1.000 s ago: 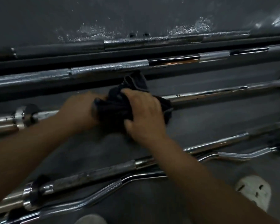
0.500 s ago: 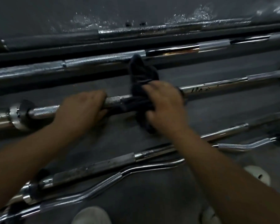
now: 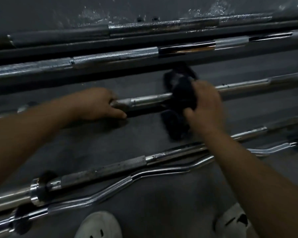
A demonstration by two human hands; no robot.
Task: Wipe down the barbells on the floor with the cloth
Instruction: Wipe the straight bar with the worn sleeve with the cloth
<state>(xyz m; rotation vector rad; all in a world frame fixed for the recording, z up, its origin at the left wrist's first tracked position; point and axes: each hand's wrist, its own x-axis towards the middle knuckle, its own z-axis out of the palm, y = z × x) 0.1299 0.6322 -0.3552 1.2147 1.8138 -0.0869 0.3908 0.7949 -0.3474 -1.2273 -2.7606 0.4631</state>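
Observation:
Several steel barbells lie side by side on the dark floor. My left hand grips the middle barbell near its left part, fingers curled over the shaft. My right hand holds a dark cloth wrapped around the same shaft, a hand's width to the right. Loose ends of the cloth stick out above and below the bar. The bar runs on to the right past my right hand.
Two long bars lie farther away near the wall. A straight bar and a curl bar lie closer to me. My two white shoes stand at the bottom edge.
My right hand has slid the cloth to the right along the bar, away from my left hand. A bare stretch of shaft now shows between the two hands.

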